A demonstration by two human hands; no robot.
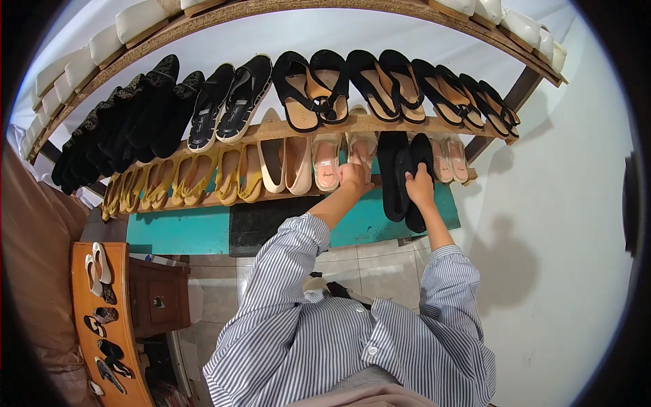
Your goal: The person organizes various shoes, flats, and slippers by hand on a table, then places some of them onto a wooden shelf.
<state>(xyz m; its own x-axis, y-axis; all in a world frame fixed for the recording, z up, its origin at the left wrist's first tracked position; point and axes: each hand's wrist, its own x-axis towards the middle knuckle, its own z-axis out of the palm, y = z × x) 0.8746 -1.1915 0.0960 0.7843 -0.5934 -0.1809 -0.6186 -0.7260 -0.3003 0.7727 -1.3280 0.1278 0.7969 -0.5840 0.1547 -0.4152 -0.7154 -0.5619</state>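
On the lower shelf, my left hand [354, 178] is closed around the heel end of a clear shoe with a pink insole [363, 146]. Its matching shoe [327, 163] stands just to the left. My right hand [420, 186] grips a black closed-looking shoe [422, 150], thumb along its side. A second black shoe [393, 180] lies against it on the left, and whether my fingers reach that one too is hidden. Right of the black pair sits another pair of clear shoes with pink insoles [451, 159].
Black slingback shoes [330, 88] and black mules [244, 98] line the wooden shelf [369, 123] above. Beige pumps [298, 166] and yellow slingbacks [193, 180] fill the lower row's left. White shoes [139, 24] rest on top. An orange cabinet [85, 319] holding several shoes stands lower left.
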